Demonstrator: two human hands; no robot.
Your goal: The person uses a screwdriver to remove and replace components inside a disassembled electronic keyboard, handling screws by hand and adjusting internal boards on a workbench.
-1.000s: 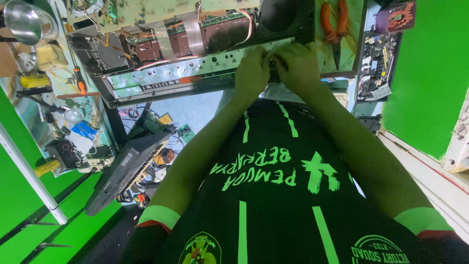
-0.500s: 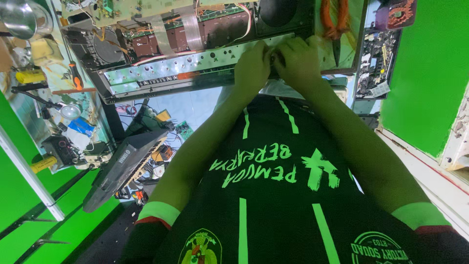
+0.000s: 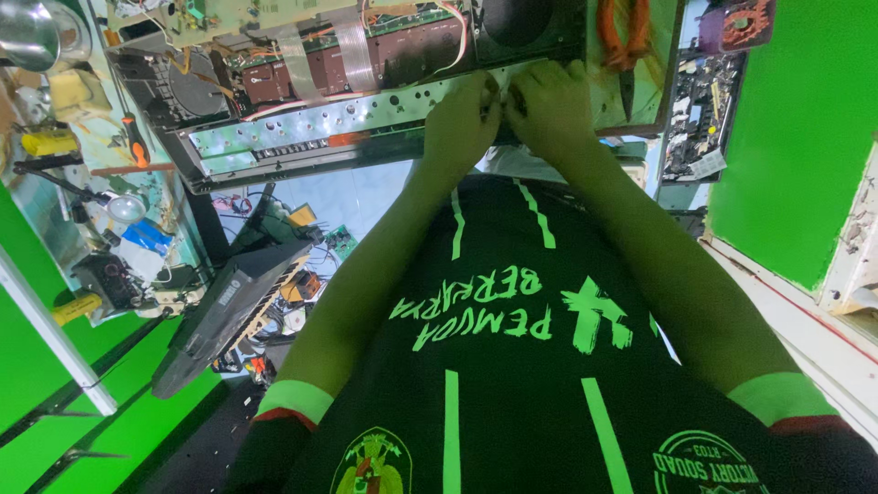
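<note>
Both hands shifted up-frame; left hand (image 3: 462,123), right hand (image 3: 549,110) grips curled, pressing chassis (image 3: 302,137) edge; green walls.

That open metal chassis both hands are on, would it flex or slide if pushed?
The metal chassis probably stays stiff: its front rail looks like folded sheet metal. Packed with boards, it likely feels heavy. Its ribbon cables look floppy and fragile.

Opened chassis (image 3: 347,137): pale silver metal strip w/ small dark holes, dark brown blocks and a green circuit board (image 3: 229,16) above. Shirt (image 3: 512,384) black w/ bright green stripes and green sleeve cuffs edged red. Walls (image 3: 805,119) vivid green; pliers (image 3: 622,37) have orange handles, torch (image 3: 46,144) yellow.
</note>
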